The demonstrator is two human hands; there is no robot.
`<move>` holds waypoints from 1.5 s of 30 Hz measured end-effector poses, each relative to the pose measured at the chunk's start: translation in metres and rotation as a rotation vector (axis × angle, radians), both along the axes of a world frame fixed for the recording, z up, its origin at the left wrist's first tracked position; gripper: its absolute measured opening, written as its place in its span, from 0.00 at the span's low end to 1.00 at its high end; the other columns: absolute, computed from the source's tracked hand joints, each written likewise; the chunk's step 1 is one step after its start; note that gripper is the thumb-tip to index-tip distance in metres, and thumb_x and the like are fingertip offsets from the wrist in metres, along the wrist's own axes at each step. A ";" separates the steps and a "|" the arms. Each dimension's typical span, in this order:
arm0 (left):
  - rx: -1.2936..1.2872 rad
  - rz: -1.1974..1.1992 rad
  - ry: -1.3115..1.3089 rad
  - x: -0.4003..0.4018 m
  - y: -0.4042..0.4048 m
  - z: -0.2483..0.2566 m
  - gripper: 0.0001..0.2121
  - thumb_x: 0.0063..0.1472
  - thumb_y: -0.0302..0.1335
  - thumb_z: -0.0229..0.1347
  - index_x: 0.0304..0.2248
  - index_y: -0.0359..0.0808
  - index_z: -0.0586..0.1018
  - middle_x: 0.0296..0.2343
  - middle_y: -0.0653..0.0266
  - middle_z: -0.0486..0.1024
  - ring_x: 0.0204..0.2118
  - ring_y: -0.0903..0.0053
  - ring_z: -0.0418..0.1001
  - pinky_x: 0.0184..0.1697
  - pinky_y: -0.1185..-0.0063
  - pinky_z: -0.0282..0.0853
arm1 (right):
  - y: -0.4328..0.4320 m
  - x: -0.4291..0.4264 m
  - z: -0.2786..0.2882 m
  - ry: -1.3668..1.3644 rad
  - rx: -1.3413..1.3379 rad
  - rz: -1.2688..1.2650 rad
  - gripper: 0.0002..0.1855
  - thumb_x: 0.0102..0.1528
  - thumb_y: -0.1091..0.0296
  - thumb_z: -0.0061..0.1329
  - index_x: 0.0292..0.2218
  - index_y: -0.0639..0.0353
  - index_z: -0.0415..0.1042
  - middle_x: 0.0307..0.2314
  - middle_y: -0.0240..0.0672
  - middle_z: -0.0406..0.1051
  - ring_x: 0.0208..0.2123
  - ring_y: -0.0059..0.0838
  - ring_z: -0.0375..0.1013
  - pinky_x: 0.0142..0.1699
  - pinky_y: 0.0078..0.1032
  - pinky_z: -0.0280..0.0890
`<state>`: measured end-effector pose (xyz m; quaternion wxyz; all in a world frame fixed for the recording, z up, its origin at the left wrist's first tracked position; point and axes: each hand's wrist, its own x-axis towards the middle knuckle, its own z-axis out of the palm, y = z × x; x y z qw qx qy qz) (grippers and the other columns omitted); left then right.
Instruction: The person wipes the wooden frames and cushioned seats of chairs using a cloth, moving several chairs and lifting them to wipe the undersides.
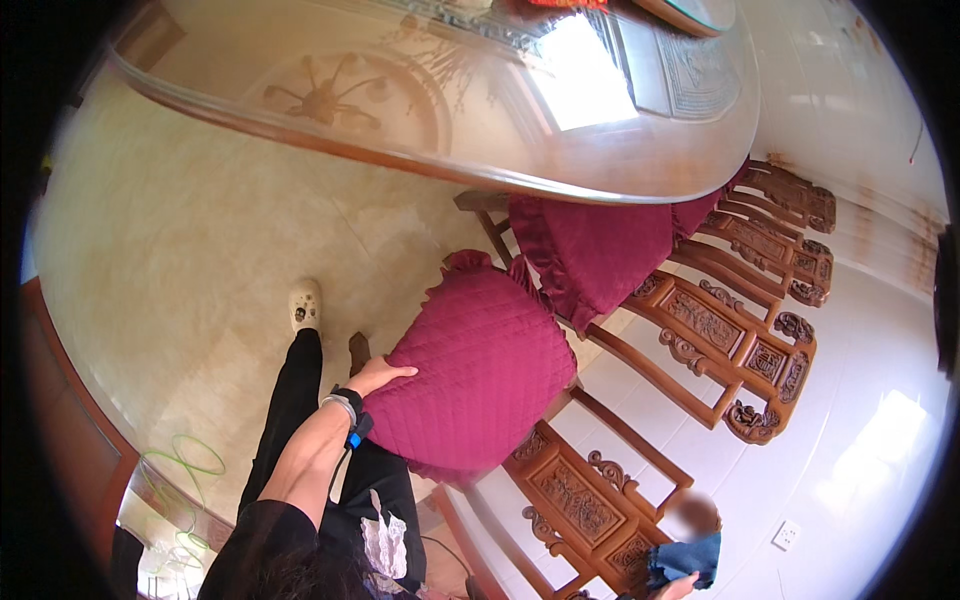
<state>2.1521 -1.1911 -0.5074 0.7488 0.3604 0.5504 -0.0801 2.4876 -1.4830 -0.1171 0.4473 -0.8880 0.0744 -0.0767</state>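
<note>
My left hand [379, 375] grips the near-left edge of a magenta quilted seat cushion [480, 367] with a ruffled border. Its thumb lies on top, and its other fingers are hidden around the edge. The cushion covers the seat of a carved wooden chair [574, 495]. At the lower right, my right hand [681, 587] holds a dark blue cloth [686, 561] against the top of that chair's back. A blurred patch hides part of the carving just above the cloth.
A glass-topped wooden table [360, 142] with a rounded edge curves across the top. More carved chairs [720, 337] with magenta cushions [600, 247] line the white wall side. A wall socket [785, 535] is at lower right. A green coiled cord [184, 457] lies at lower left.
</note>
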 end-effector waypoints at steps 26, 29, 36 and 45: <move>0.439 0.093 0.042 0.003 0.156 -0.188 0.34 0.45 0.42 0.61 0.47 0.29 0.64 0.43 0.50 0.67 0.48 0.58 0.64 0.51 0.70 0.57 | 0.136 0.022 -0.016 -0.092 -0.388 -0.051 0.29 0.60 0.51 0.32 0.52 0.68 0.54 0.47 0.43 0.61 0.44 0.34 0.64 0.52 0.31 0.56; 0.351 -0.192 0.319 0.050 0.169 -0.150 0.40 0.44 0.46 0.60 0.51 0.30 0.58 0.48 0.51 0.62 0.51 0.60 0.59 0.54 0.61 0.52 | 0.149 0.019 -0.012 -0.087 -0.305 -0.017 0.28 0.60 0.52 0.30 0.53 0.66 0.53 0.46 0.42 0.62 0.45 0.35 0.63 0.52 0.29 0.56; 0.427 -0.539 0.496 0.062 0.145 -0.088 0.37 0.48 0.42 0.55 0.53 0.32 0.55 0.54 0.49 0.51 0.56 0.61 0.53 0.55 0.51 0.43 | 0.170 0.007 -0.003 -0.061 -0.780 -0.136 0.32 0.57 0.44 0.30 0.48 0.66 0.61 0.43 0.50 0.66 0.45 0.48 0.64 0.51 0.37 0.55; 0.646 -0.359 -0.014 -0.092 0.147 0.080 0.16 0.51 0.34 0.54 0.38 0.31 0.74 0.34 0.51 0.74 0.40 0.62 0.71 0.45 0.71 0.66 | 0.093 0.043 -0.014 0.050 -0.320 0.453 0.28 0.58 0.53 0.37 0.50 0.70 0.57 0.44 0.47 0.63 0.47 0.36 0.62 0.52 0.30 0.55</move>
